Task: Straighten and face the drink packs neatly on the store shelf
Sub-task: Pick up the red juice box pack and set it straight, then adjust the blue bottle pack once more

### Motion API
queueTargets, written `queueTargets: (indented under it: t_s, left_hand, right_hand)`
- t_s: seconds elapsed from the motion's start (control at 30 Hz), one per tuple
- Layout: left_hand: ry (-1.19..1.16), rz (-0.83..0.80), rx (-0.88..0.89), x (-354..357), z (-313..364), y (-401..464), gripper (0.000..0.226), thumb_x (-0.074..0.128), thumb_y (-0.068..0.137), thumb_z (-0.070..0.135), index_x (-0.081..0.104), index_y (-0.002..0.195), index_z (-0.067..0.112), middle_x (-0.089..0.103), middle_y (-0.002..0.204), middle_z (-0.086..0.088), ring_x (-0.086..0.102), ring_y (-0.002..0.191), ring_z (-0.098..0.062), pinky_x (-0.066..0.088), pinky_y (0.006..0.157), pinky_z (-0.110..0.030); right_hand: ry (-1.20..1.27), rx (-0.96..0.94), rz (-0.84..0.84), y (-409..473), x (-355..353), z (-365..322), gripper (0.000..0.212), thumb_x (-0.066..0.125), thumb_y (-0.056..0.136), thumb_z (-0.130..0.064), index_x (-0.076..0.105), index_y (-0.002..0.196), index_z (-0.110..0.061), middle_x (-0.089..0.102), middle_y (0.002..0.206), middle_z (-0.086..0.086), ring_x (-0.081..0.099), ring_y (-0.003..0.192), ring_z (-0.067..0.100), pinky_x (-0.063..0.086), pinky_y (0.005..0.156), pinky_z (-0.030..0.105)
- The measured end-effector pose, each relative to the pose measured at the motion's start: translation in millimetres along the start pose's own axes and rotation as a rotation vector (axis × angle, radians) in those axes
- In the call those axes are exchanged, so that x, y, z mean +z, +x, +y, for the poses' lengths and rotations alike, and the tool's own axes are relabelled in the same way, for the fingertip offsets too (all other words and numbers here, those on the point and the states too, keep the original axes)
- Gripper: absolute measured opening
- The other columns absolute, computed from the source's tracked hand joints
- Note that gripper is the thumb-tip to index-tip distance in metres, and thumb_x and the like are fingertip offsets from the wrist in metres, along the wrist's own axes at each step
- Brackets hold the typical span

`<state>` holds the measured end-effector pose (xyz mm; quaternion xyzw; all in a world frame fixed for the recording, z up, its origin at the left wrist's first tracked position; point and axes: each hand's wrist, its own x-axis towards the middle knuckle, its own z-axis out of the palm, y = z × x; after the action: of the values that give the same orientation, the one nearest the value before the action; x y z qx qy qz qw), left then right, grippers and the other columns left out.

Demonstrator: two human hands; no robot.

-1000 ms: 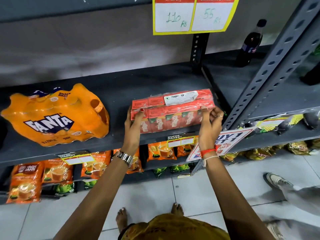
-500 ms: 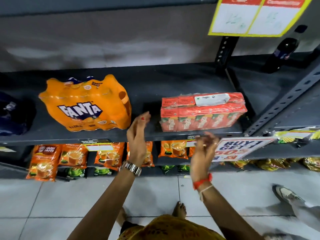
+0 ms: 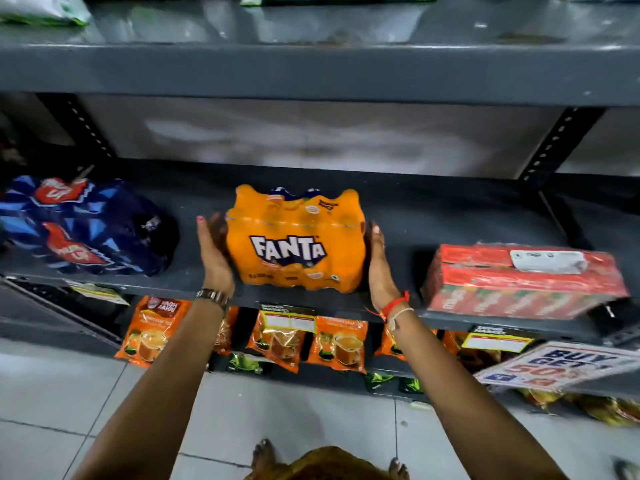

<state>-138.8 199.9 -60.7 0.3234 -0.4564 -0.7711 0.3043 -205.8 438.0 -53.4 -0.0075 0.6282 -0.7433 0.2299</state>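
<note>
An orange Fanta pack [image 3: 294, 240] stands on the dark grey shelf [image 3: 398, 216], its logo facing me. My left hand [image 3: 213, 254] presses flat against its left side and my right hand [image 3: 379, 265] against its right side, so the pack is clasped between both palms. A red juice-carton pack [image 3: 523, 282] lies to the right at the shelf's front edge, apart from my hands. A blue Thums Up pack [image 3: 79, 226] lies tilted to the left.
Orange tea pouches [image 3: 277, 341] hang on the lower shelf below. A "Buy 1 Get 1" sign [image 3: 557, 367] sticks out at lower right. Perforated uprights [image 3: 550, 147] frame the bay. The upper shelf's lip [image 3: 311, 74] runs overhead. Tiled floor and my bare feet lie below.
Both hands let go of the red carton pack and moved left to clasp the Fanta pack. The view swung left, bringing the blue pack into sight.
</note>
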Motion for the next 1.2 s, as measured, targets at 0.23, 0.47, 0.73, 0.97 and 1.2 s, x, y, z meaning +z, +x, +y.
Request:
queueTargets:
  t_s: [0.23, 0.47, 0.73, 0.97, 1.2]
  left_hand:
    - [0.142, -0.304, -0.217, -7, -5, 11, 0.06, 0.034, 0.078, 0.075, 0.077, 0.087, 0.034, 0.079, 0.088, -0.003, 0.074, 0.082, -0.025, 0.06, 0.06, -0.038]
    - [0.147, -0.287, -0.218, -40, -1, 23, 0.054, 0.035, 0.081, 0.07, 0.076, 0.081, 0.036, 0.079, 0.078, 0.002, 0.074, 0.072, -0.019, 0.058, 0.053, -0.031]
    - [0.167, -0.305, -0.225, -53, 8, 23, 0.052, 0.03, 0.089, 0.063, 0.074, 0.088, 0.035, 0.078, 0.081, 0.004, 0.074, 0.075, -0.016, 0.058, 0.055, -0.028]
    - [0.286, -0.078, 0.34, -121, 23, 5, 0.03, 0.04, 0.094, 0.027, 0.069, 0.087, 0.022, 0.072, 0.079, 0.014, 0.065, 0.079, -0.004, 0.051, 0.072, -0.017]
    - [0.039, 0.528, 0.322, -224, 87, 57, 0.035, 0.041, 0.095, 0.027, 0.061, 0.068, 0.018, 0.065, 0.055, 0.007, 0.05, 0.053, -0.012, 0.035, 0.052, -0.029]
  right_hand:
    - [0.144, 0.013, 0.021, 13, 34, 13, 0.042, 0.026, 0.095, -0.053, 0.059, 0.103, -0.03, 0.07, 0.107, 0.01, 0.073, 0.068, 0.01, 0.055, 0.05, 0.02]
    - [0.111, 0.004, 0.081, 20, 52, 38, 0.04, 0.029, 0.09, -0.062, 0.061, 0.094, -0.038, 0.076, 0.071, -0.015, 0.072, 0.067, 0.007, 0.054, 0.048, 0.019]
    - [0.045, -0.129, 0.301, 10, 62, 48, 0.047, 0.029, 0.094, -0.054, 0.051, 0.127, -0.029, 0.06, 0.127, 0.005, 0.057, 0.117, 0.02, 0.045, 0.103, 0.045]
    - [-0.036, -0.829, 0.459, -62, 135, 88, 0.008, 0.049, 0.089, -0.02, 0.051, 0.095, -0.026, 0.06, 0.098, -0.006, 0.06, 0.094, 0.011, 0.049, 0.08, 0.025]
    - [-0.256, -0.569, -0.162, -44, 272, 90, 0.021, 0.048, 0.091, -0.023, 0.056, 0.11, -0.018, 0.055, 0.109, 0.01, 0.053, 0.096, 0.003, 0.042, 0.08, 0.011]
